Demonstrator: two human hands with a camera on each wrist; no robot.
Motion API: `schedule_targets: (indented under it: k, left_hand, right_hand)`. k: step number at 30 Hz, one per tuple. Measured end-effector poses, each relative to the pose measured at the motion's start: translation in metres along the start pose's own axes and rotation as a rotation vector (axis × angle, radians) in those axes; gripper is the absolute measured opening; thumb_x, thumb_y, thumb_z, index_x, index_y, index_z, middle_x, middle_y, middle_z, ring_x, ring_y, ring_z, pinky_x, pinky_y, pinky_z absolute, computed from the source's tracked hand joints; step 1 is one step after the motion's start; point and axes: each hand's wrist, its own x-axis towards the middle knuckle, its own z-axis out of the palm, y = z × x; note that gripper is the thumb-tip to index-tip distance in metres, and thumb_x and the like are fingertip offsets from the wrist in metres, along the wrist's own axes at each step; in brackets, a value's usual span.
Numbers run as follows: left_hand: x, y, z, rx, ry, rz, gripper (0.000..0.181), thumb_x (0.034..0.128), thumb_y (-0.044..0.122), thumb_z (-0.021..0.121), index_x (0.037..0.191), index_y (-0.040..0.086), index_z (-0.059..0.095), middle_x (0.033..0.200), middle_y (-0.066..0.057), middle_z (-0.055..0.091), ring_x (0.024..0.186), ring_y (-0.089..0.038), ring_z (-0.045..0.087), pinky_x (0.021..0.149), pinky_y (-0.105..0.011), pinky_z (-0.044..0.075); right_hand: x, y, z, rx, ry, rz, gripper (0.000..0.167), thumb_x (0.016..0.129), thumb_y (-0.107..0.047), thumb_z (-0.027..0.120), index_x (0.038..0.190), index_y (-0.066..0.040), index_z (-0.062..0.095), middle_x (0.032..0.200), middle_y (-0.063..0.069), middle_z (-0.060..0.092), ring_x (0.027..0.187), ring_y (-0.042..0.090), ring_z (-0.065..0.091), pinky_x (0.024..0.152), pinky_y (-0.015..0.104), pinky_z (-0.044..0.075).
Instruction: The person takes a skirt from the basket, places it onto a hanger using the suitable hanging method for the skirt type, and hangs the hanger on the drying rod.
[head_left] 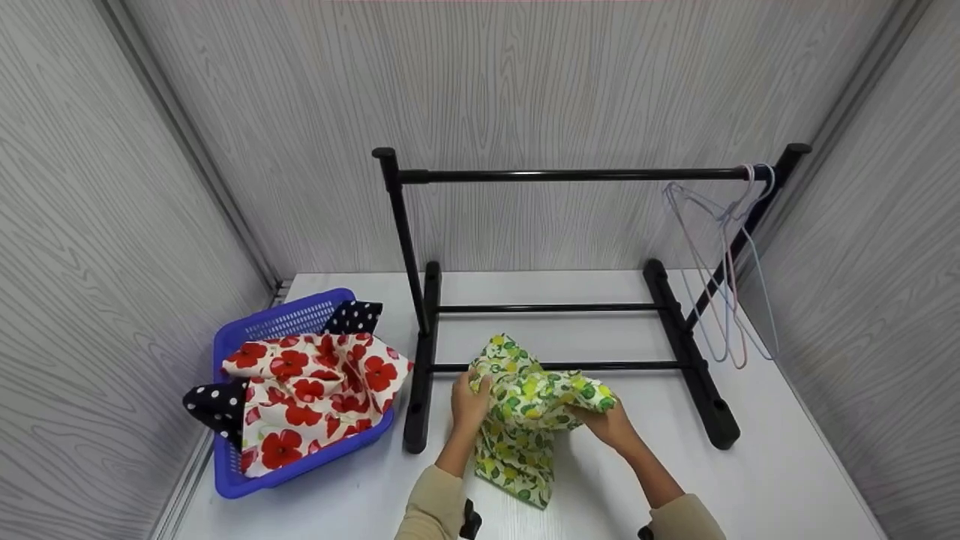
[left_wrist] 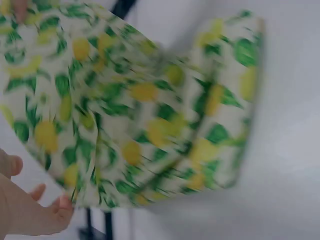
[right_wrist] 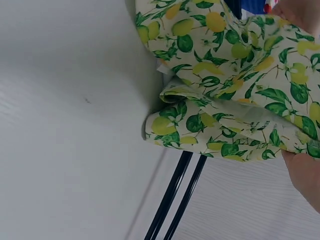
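Observation:
A cloth [head_left: 529,420] printed with yellow lemons and green leaves hangs bunched between both hands above the white table, its lower end reaching toward the front. My left hand [head_left: 470,405] pinches its left edge, thumb on the near side. The right hand [head_left: 609,429] holds the gathered right part, with most of its fingers hidden under the fabric. In the right wrist view the cloth [right_wrist: 235,75] shows folds and an open rolled edge. The left wrist view shows the printed cloth [left_wrist: 125,115] spread wide and slightly blurred.
A black clothes rack [head_left: 540,175] stands just behind the hands. Pink and blue hangers [head_left: 726,285] hang at its right end. On the left, a blue basket [head_left: 225,337] holds a red-flowered white cloth [head_left: 307,390] and a black polka-dot cloth [head_left: 217,405]. Grey wood-grain walls enclose the table.

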Motion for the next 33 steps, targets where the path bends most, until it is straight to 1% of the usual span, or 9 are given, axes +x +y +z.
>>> schedule_targets:
  k: [3, 7, 9, 11, 14, 17, 19, 25, 33]
  left_hand:
    - [0.016, -0.048, 0.011, 0.1, 0.001, -0.135, 0.053, 0.0914, 0.034, 0.055, 0.129, -0.002, 0.047, 0.126, -0.025, 0.051, 0.116, -0.042, 0.048, 0.094, -0.052, 0.04]
    - [0.043, -0.113, 0.034, 0.075, -0.082, -0.177, 0.079, 0.0844, 0.056, 0.055, 0.135, -0.001, 0.038, 0.133, -0.024, 0.047, 0.12, -0.039, 0.047, 0.094, -0.048, 0.042]
    - [0.052, -0.132, 0.042, 0.011, -0.123, -0.203, 0.084, 0.083, 0.056, 0.058, 0.138, -0.003, 0.033, 0.135, -0.026, 0.043, 0.122, -0.04, 0.045, 0.094, -0.048, 0.042]
    - [0.047, -0.123, 0.04, -0.012, -0.166, -0.239, 0.076, 0.0863, 0.041, 0.061, 0.14, -0.003, 0.029, 0.14, -0.026, 0.038, 0.127, -0.04, 0.04, 0.099, -0.049, 0.039]
    - [0.053, -0.142, 0.052, -0.033, -0.157, -0.21, 0.075, 0.0856, 0.037, 0.064, 0.14, -0.003, 0.03, 0.14, -0.026, 0.037, 0.127, -0.039, 0.04, 0.097, -0.046, 0.041]
    - [0.053, -0.144, 0.06, -0.036, -0.152, -0.148, 0.074, 0.0852, 0.04, 0.064, 0.138, -0.002, 0.035, 0.139, -0.025, 0.039, 0.127, -0.037, 0.04, 0.095, -0.042, 0.043]
    - [0.039, -0.115, 0.053, -0.05, -0.168, -0.12, 0.066, 0.0883, 0.032, 0.062, 0.137, -0.004, 0.036, 0.139, -0.026, 0.039, 0.129, -0.04, 0.037, 0.098, -0.046, 0.04]
    - [-0.01, -0.031, 0.036, 0.011, -0.121, 0.163, 0.032, 0.0847, 0.002, 0.062, 0.115, -0.003, 0.054, 0.118, -0.023, 0.053, 0.112, -0.04, 0.049, 0.089, -0.049, 0.043]
    - [-0.034, -0.025, 0.055, 0.29, -0.063, 0.516, 0.03, 0.0793, -0.018, 0.053, 0.095, 0.008, 0.055, 0.096, -0.005, 0.043, 0.078, -0.016, 0.049, 0.054, -0.022, 0.036]
  right_hand:
    - [-0.005, 0.013, 0.001, -0.024, -0.079, -0.019, 0.042, 0.083, -0.008, 0.066, 0.12, 0.009, 0.055, 0.116, 0.024, 0.061, 0.104, 0.009, 0.059, 0.088, 0.032, 0.049]
    - [-0.008, 0.053, 0.012, -0.035, -0.157, 0.054, 0.054, 0.084, -0.021, 0.068, 0.128, 0.005, 0.049, 0.122, 0.023, 0.057, 0.105, 0.031, 0.058, 0.085, 0.036, 0.049]
    - [-0.011, 0.063, 0.018, -0.032, -0.198, 0.105, 0.055, 0.085, -0.023, 0.066, 0.129, 0.005, 0.048, 0.12, 0.024, 0.057, 0.103, 0.03, 0.058, 0.081, 0.036, 0.049]
    - [-0.014, 0.071, 0.025, -0.009, -0.214, 0.185, 0.056, 0.088, -0.029, 0.062, 0.129, 0.006, 0.047, 0.12, 0.024, 0.057, 0.103, 0.032, 0.058, 0.082, 0.04, 0.049]
    - [-0.017, 0.081, 0.035, 0.037, -0.15, 0.346, 0.063, 0.091, -0.04, 0.054, 0.131, 0.007, 0.043, 0.125, 0.026, 0.053, 0.113, 0.038, 0.053, 0.088, 0.047, 0.046]
    - [-0.02, 0.087, 0.043, 0.059, -0.038, 0.46, 0.067, 0.091, -0.047, 0.05, 0.127, 0.01, 0.044, 0.12, 0.028, 0.053, 0.111, 0.04, 0.053, 0.087, 0.049, 0.046]
    - [-0.021, 0.089, 0.045, 0.057, 0.032, 0.482, 0.067, 0.091, -0.046, 0.051, 0.128, 0.009, 0.042, 0.119, 0.028, 0.053, 0.108, 0.039, 0.054, 0.086, 0.047, 0.047]
    - [-0.011, 0.08, 0.035, 0.032, 0.186, 0.505, 0.08, 0.089, -0.03, 0.058, 0.144, 0.007, 0.012, 0.138, 0.038, 0.031, 0.123, 0.051, 0.037, 0.095, 0.056, 0.04]
    - [0.025, 0.057, 0.015, -0.12, 0.094, 0.303, 0.065, 0.094, -0.023, 0.051, 0.143, 0.007, 0.021, 0.144, 0.033, 0.024, 0.133, 0.051, 0.019, 0.103, 0.067, 0.019]
